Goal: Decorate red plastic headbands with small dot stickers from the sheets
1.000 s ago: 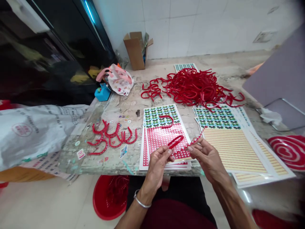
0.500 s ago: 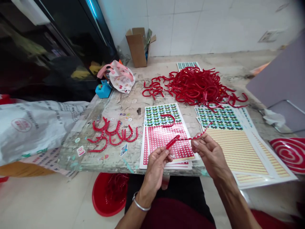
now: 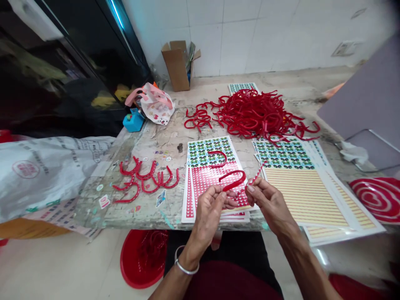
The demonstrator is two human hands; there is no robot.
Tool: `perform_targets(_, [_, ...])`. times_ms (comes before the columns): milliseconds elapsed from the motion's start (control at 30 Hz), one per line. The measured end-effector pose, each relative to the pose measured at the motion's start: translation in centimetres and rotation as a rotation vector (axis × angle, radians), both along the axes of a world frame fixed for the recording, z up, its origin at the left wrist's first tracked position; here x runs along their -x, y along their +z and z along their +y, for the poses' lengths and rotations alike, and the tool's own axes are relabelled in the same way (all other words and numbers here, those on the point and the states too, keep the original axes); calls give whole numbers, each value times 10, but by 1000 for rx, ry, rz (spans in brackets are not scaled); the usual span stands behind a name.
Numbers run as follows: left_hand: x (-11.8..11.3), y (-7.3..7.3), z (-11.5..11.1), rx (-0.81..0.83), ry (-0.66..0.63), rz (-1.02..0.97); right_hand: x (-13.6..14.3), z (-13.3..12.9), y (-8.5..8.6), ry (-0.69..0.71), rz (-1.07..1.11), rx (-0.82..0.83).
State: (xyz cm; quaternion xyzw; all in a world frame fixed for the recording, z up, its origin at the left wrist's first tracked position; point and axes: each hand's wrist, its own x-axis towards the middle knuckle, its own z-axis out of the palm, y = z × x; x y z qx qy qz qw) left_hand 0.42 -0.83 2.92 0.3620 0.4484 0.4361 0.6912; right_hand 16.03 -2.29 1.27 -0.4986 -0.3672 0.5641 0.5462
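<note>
My left hand (image 3: 213, 204) pinches one end of a red U-shaped band (image 3: 235, 180), whose curve points up and away. A thin red-and-white patterned sticker strip (image 3: 257, 171) is held between the thumb and fingers of my right hand (image 3: 265, 196); its free end sticks up, and its other end reaches toward the band. Whether the strip touches the band is hard to make out. Below both hands lie sticker sheets (image 3: 201, 196) with green-blue pictures and red heart rows. Another red U-shaped band (image 3: 221, 159) rests on the top sheet.
A large pile of red bands (image 3: 256, 112) lies at the back. Several patterned bands (image 3: 150, 177) lie on the left. Yellow-striped sheets (image 3: 306, 196) lie at right. A blue tape dispenser (image 3: 133, 121), bag (image 3: 158, 106) and cardboard box (image 3: 175, 68) stand behind. A red basin (image 3: 128, 258) sits below.
The band in my left hand has turned, so its U shape now shows from the side. My right hand has come closer to my left with the strip.
</note>
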Motion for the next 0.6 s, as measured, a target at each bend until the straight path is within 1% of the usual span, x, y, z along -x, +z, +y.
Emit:
perform_targets(167, [0, -3, 1, 6, -61, 10, -2, 1, -4, -18, 14, -2])
perform_targets(300, [-5, 0, 2, 17, -81, -52, -5, 0, -1, -48, -43, -23])
perform_targets(400, [-13, 7, 2, -6, -65, -48, -8, -3, 0, -136, -205, -84])
perform_targets(467, [-20, 12, 2, -36, -53, -36, -9, -8, -4, -203, -303, -109])
perform_targets(533, [-29, 17, 1, -64, -50, -32, -9, -13, -12, -272, -325, -100])
perform_targets(600, [-37, 20, -1, -78, -60, -37, -8, -17, -22, -349, -290, -79])
